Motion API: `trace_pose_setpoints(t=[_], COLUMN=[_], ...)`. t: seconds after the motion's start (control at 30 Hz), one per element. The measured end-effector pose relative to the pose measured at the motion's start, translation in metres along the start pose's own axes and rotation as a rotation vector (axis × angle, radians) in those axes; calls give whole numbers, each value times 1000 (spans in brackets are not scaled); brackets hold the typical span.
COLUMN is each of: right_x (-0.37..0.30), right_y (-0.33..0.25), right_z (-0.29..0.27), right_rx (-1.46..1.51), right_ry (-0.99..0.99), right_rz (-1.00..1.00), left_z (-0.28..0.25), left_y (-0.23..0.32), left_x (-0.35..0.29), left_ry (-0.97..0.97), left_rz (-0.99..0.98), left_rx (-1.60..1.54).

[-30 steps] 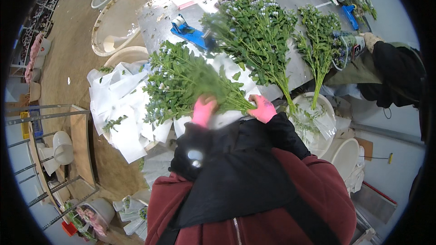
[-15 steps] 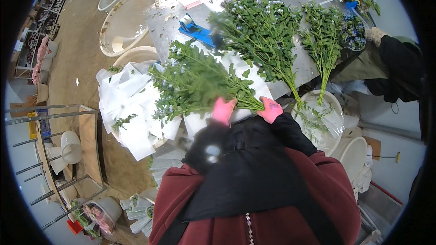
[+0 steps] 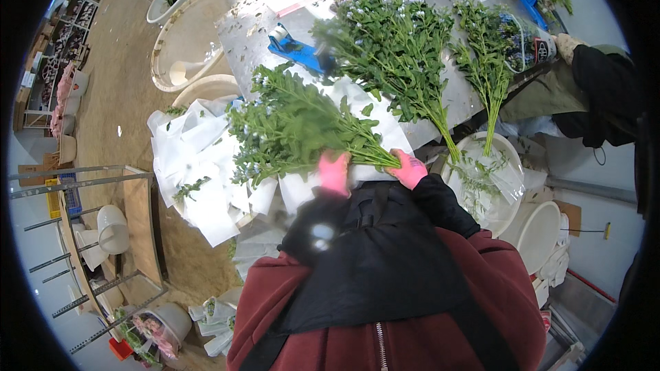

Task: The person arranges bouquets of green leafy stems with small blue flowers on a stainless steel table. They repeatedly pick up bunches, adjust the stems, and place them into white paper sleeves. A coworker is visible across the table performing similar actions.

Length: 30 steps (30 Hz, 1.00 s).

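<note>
A leafy bunch of small pale-blue flowers lies across white wrapping paper, its heads to the left and stems to the right. My right hand, in a pink glove, is closed around the stem ends. The left hand, also gloved in pink, grips the bunch's near side lower in the leaves; its fingertips are partly hidden by foliage. Beyond them, a large pile of similar flower stems and a smaller one rest on the metal table.
A blue tape dispenser sits behind the bunch. Crumpled white paper is heaped at left. On the right stand a tub with clippings and a co-worker's gloved hand at a sleeved bouquet. A metal rack stands lower left.
My left hand has slid slightly left along the bunch; the right hand stays at the stem ends. At the right, the co-worker's sleeved bouquet has turned, showing its printed sleeve.
</note>
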State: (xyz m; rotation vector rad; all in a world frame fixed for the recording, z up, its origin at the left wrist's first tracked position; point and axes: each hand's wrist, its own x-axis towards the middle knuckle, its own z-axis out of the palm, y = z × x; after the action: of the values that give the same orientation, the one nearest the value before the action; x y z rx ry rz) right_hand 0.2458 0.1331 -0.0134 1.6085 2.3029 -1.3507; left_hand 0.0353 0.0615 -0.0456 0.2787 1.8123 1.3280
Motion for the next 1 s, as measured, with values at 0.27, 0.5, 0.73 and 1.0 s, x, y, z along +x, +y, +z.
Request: trace_pose_setpoints(t=[0.27, 0.5, 0.73, 1.0], right_x=[0, -2, -7, -11], right_y=[-6, -10, -15, -13], right_z=[9, 6, 7, 10], right_rx=[2, -145, -210, -162], right_ry=[-11, -31, -36, 28], right_rz=[79, 130, 186, 228], left_z=[-22, -18, -10, -6], left_y=[22, 19, 6, 12], left_x=[8, -6, -8, -6], left_ry=[-211, -342, -44, 69], left_rz=[-166, -129, 169, 78], left_rx=[-30, 57, 433, 225])
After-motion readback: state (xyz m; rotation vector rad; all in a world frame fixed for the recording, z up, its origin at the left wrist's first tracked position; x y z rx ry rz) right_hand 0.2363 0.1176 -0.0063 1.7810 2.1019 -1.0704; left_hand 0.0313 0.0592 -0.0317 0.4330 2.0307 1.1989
